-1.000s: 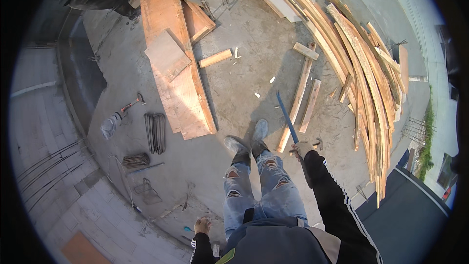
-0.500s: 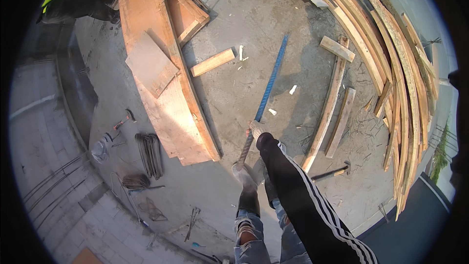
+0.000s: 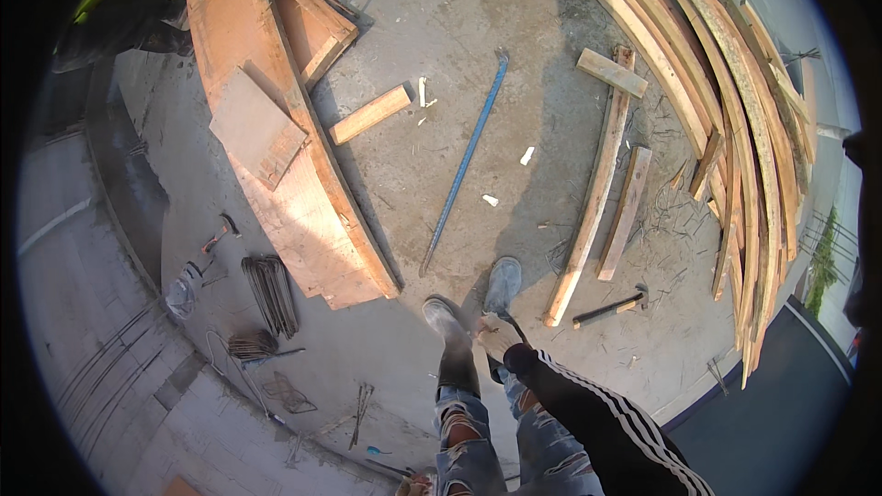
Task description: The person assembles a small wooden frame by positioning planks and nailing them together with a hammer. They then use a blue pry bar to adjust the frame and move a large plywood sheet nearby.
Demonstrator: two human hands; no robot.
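Note:
A long blue crowbar (image 3: 469, 152), bare brown toward its near end, lies on the concrete floor ahead of my boots. My right hand (image 3: 499, 336), in a pale work glove, hangs in front of my right shin, apart from the bar. Its fingers are loosely bent and seem to hold nothing. Of my left hand (image 3: 418, 483) only a small part appears to show at the lower edge, beside my left leg; its fingers are not clear. A hammer (image 3: 611, 310) with a dark grip lies on the floor to the right of my right hand.
Plywood formwork (image 3: 303, 211) with a loose square board (image 3: 259, 129) lies at left. Short timber (image 3: 370, 115) and a long batten (image 3: 595, 207) flank the bar. Long planks (image 3: 749, 156) are heaped at right. Bundled steel stirrups (image 3: 270, 294) lie at left. A co-worker's dark-trousered leg (image 3: 115, 26) shows far left.
My right hand has let go of the crowbar and drawn back toward my legs. The bar, earlier raised in that hand, now lies on the floor. My right boot has come into view.

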